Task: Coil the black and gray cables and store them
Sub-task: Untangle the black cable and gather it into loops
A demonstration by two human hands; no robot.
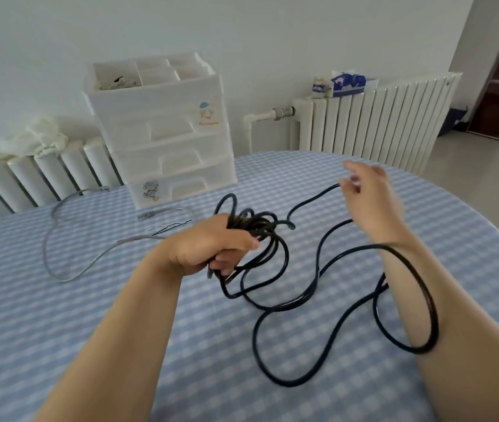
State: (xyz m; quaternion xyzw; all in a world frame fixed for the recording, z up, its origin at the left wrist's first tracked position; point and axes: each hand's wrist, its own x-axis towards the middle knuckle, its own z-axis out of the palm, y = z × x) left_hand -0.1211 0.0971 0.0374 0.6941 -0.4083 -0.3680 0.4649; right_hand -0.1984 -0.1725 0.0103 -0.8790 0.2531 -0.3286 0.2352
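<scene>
My left hand (211, 248) is closed around several bunched loops of the black cable (272, 306) above the middle of the table. The cable's free length snakes over the cloth to the right, and one loop hangs around my right forearm. My right hand (370, 199) is raised and blurred, its fingers pinching the black cable's far end. The gray cable (59, 257) lies loose on the table to the left, its plug end near the drawer unit. Next to it lie thin twist ties (169, 227).
A white plastic drawer unit (163, 132) stands at the table's far edge, its top tray holding small items. The table (90, 330) has a blue checked cloth. White radiators (373, 123) line the wall behind; one carries a tissue pack and a jar.
</scene>
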